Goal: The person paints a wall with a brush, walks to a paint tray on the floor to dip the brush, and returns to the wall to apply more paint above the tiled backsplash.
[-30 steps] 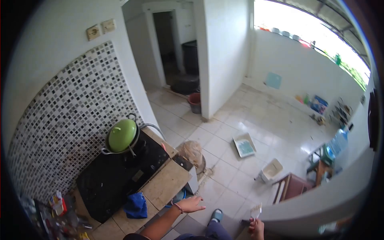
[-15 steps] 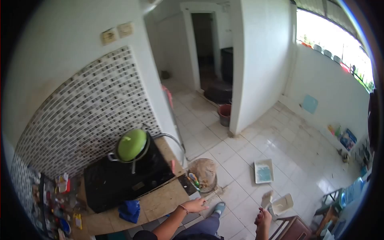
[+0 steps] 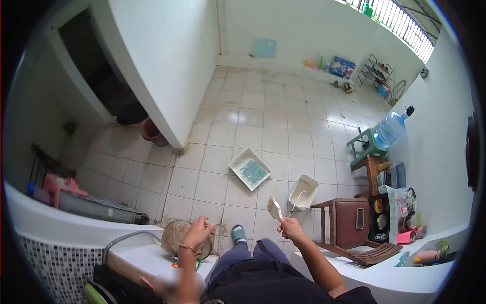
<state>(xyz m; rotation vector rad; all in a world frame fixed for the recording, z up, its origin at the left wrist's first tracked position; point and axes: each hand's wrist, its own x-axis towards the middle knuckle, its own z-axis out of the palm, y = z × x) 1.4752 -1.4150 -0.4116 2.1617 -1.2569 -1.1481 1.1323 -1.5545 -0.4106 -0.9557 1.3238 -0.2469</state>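
My view is turned further right now. My right hand point(image 3: 292, 229) pinches a paintbrush point(image 3: 275, 208); my left hand point(image 3: 198, 233) is loosely spread.

two bare hands at lower centre, one left hand point(image 3: 198, 233) and one right hand point(image 3: 292, 229); one paintbrush point(image 3: 274, 208); one tray point(image 3: 244, 158) and one tub point(image 3: 305, 187) mid-frame; one sandal point(image 3: 238, 233) at lower centre; one chair point(image 3: 345, 223) at lower right; one green stool point(image 3: 372, 147) and one large bottle point(image 3: 390, 130) at right; one bucket point(image 3: 153, 133) at left; one blue square point(image 3: 265, 48) at top centre
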